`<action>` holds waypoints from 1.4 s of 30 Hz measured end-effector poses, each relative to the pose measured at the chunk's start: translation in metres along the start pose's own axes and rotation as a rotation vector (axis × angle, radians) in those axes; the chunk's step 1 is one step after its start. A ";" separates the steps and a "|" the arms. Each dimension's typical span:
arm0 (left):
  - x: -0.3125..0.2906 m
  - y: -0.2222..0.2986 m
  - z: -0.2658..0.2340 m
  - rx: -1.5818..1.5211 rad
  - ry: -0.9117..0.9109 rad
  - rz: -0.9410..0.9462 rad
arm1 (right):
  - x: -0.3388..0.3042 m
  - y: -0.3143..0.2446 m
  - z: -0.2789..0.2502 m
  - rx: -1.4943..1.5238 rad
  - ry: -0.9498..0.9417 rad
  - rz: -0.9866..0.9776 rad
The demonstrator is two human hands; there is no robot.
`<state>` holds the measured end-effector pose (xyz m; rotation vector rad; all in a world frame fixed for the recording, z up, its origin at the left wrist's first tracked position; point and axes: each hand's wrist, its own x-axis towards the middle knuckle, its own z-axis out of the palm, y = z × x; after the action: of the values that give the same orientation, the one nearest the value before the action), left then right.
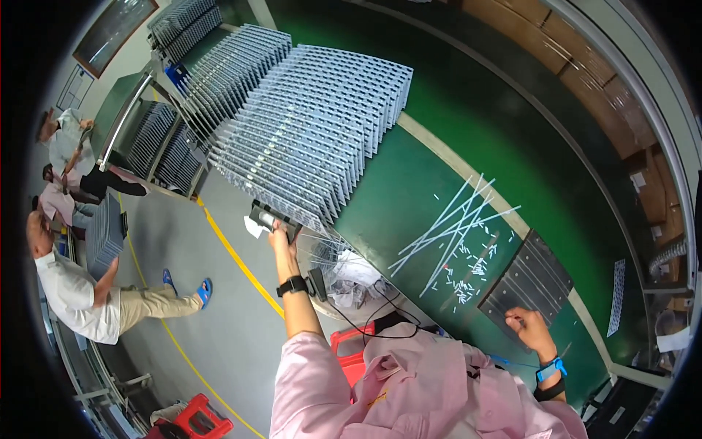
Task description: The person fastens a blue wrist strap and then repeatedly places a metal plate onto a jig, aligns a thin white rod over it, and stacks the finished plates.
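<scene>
My left hand (279, 240) reaches out to the front edge of a long row of upright grey metal panels (314, 124). Its fingers are closed around a dark block-like thing with a pale part (291, 228), whose kind I cannot make out. My right hand (532, 331) is over the near edge of a dark grooved plate (537, 274), fingers curled together. Whatever lies between those fingertips, if anything, is too small to tell. Left of the plate, long thin white tubes (457, 219) lie crossed, beside many short white pieces (464, 289) scattered on the green table (387, 197).
Under the table edge stands a bin with clear plastic scraps (355, 274), with a black cable (380, 335) nearby. A red stool (349, 355) is close to me. At left, a person in white (77, 296) carries a stack of panels. More panel racks (234, 69) stand behind.
</scene>
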<state>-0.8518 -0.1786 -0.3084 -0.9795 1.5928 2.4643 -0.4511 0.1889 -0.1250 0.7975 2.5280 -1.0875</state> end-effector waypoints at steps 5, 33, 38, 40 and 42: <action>-0.060 -0.019 -0.035 0.067 -0.039 0.063 | -0.008 0.024 0.008 -0.039 -0.015 -0.046; -0.112 -0.087 0.021 0.832 -0.181 0.197 | -0.030 0.041 0.022 0.111 0.062 -0.113; -0.161 -0.026 0.024 1.113 -0.350 0.185 | -0.037 0.043 0.014 0.142 0.098 -0.095; -0.179 -0.006 0.029 1.281 -0.300 0.762 | -0.037 0.049 0.014 0.145 0.150 -0.113; -0.204 0.025 0.042 1.144 -0.222 1.374 | -0.040 0.051 0.014 0.155 0.171 -0.125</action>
<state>-0.7186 -0.0967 -0.1690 0.7566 3.4117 1.0708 -0.3885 0.1924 -0.1459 0.8130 2.6917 -1.3223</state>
